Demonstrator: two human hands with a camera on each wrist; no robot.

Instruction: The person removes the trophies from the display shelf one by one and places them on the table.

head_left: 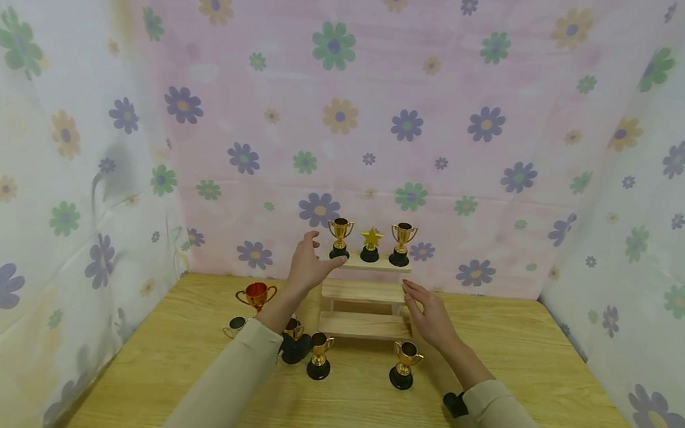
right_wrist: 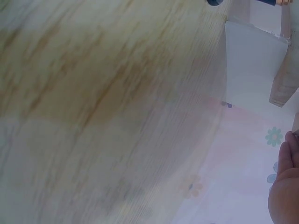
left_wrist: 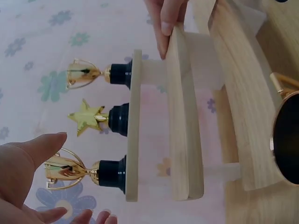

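Note:
A three-tier wooden stand (head_left: 368, 292) carries a left gold cup trophy (head_left: 340, 231), a star trophy (head_left: 371, 240) and a right gold cup trophy (head_left: 403, 235) on its top tier, all on black bases. My left hand (head_left: 309, 263) is at the left end of that tier, beside the left cup. The left wrist view shows its thumb and fingers spread around the cup (left_wrist: 65, 171) without a visible grip. At the stand's right side, my right hand (head_left: 434, 317) touches the end of the middle tier with nearly straight fingers. The right wrist view catches only part of this hand (right_wrist: 285, 191).
Two small gold cups, one front left (head_left: 319, 355) and one front right (head_left: 403, 365), stand on the wooden table (head_left: 485, 345) before the stand. Left of it, a larger orange-red cup (head_left: 256, 294) and more small trophies are partly behind my left sleeve. Flowered cloth (head_left: 381, 83) encloses the table.

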